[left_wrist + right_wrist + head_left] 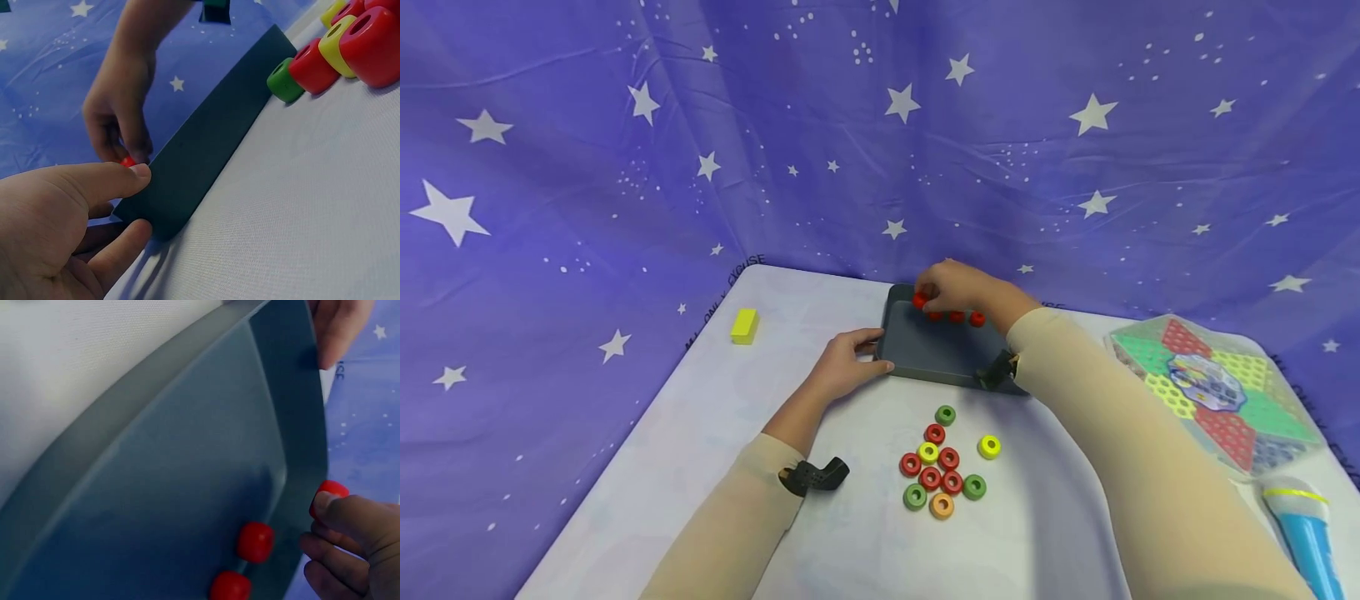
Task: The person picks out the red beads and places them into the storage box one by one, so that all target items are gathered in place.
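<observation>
A dark grey tray point(936, 346) lies towards the back of the white table. My right hand point(958, 287) pinches a red bead point(330, 490) between thumb and fingers, over the tray's back left corner. Beneath and beside that hand, several red beads point(977, 318) stand in a row along the tray's back side. At the tray's left side is my left hand point(842, 362), its thumb and fairly straight fingers resting against the outer wall near the front corner. In the left wrist view its fingertips point(140, 178) touch the tray wall point(194, 150).
Several loose red, green, yellow and orange beads point(949, 458) lie in front of the tray. A yellow block point(745, 327) sits at the far left. On the right are a star-patterned game box point(1210, 383) and a blue toy microphone point(1303, 533). A starry purple cloth point(820, 108) hangs behind.
</observation>
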Demonstrator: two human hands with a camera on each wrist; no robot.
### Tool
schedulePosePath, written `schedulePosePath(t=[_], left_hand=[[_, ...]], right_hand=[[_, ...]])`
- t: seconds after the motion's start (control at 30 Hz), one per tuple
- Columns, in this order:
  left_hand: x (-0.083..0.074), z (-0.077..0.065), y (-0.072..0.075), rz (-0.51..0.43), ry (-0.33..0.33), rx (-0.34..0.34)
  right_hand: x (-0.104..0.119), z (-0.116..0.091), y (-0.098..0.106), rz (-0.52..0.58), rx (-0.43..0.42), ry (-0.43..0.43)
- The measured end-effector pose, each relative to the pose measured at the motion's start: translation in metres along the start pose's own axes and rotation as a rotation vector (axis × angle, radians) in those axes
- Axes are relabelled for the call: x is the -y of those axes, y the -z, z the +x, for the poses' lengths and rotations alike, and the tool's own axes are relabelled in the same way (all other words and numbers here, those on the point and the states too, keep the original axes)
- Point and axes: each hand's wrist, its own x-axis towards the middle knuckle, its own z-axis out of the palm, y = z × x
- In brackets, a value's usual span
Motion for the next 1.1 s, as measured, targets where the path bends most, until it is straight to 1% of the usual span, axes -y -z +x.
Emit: schedulePosePath(t=[0.1, 0.3, 0.57, 0.73, 0.87, 0.97, 1.1], left_hand=[[0.0, 0.0, 0.001, 0.006, -0.006, -0.001], [0.0, 0.001, 0.0, 0.009, -0.004, -0.006], [0.001, 0.0, -0.001, 0.012, 0.008, 0.001], [0.002, -0.001, -0.003, 0.016, 0.008, 0.0], [0.001, -0.002, -0.004, 0.01, 0.011, 0.002], [0.0, -0.003, -0.003, 0.011, 0.019, 0.001], [-0.001, -0.002, -0.001, 0.013, 0.023, -0.004]], right_hand=[[-0.004, 0.01, -0.01, -0.02, 0.001, -0.019], [-0.01, 0.021, -0.023, -0.09, 0.026, -0.047], [-0.014, 0.029, -0.032, -0.179, 0.073, -0.027], [-0.017, 0.028, -0.035, -0.194, 0.082, -0.021], [-0.013, 0.022, -0.027, -0.187, 0.068, -0.007], [-0.005, 0.014, -0.012, -0.165, 0.024, 0.01], [0.011, -0.004, 0.009, -0.118, -0.034, 0.025]])
